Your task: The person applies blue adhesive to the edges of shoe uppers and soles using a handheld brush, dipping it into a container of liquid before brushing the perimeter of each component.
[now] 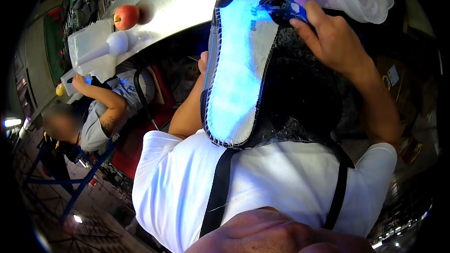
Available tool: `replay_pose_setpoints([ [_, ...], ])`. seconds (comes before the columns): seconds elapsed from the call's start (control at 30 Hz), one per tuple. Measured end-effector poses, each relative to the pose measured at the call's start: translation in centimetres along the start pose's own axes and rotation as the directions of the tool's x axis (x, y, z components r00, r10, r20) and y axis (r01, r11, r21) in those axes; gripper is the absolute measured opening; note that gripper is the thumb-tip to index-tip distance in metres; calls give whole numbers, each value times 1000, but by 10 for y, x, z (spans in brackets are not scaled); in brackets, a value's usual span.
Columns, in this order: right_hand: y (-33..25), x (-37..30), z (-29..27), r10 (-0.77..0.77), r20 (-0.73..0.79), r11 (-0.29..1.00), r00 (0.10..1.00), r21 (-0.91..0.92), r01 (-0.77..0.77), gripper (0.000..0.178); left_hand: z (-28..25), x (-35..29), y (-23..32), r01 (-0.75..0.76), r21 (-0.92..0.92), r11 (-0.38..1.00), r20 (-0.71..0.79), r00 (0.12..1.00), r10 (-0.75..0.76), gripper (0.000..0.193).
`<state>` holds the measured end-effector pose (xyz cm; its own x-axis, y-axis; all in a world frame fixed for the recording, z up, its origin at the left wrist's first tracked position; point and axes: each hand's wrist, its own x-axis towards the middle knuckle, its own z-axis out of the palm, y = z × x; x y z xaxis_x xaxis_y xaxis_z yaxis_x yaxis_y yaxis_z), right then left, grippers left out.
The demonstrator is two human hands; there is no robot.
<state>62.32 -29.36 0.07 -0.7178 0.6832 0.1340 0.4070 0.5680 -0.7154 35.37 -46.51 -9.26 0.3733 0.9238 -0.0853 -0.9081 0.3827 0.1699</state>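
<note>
A shoe upper [234, 79] is held bottom side up in front of my chest, toe end away from me. Its pale bottom has a stitched edge and glows blue under the light. My left hand [203, 63] grips it from the left side; most of that hand is hidden behind the shoe. In my right hand [328, 35] is a dark, smeared brush [283, 9], pinched between thumb and fingers. The brush's head touches the bottom near the toe, on the right side.
Beyond the shoe runs a metal table [187, 0]. On it are a red apple [126, 17], a white bottle with a long spout [105, 47], and a translucent plastic container [370, 0] at far right. A co-worker [101, 117] sits to the left near a red chair [136, 145].
</note>
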Motion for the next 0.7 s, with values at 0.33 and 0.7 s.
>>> replay_pose_setpoints([
  [0.33, -31, -21, 1, -122, -21, 978, 992, 169, 124, 54, -24, 4, -3, 34, -14, 999, 74, 997, -33, 101],
  [0.7, 16, 1, 15, -444, -113, 894, 889, -116, 432, 47, -26, 6, -1, 57, -21, 998, 68, 996, -56, 101],
])
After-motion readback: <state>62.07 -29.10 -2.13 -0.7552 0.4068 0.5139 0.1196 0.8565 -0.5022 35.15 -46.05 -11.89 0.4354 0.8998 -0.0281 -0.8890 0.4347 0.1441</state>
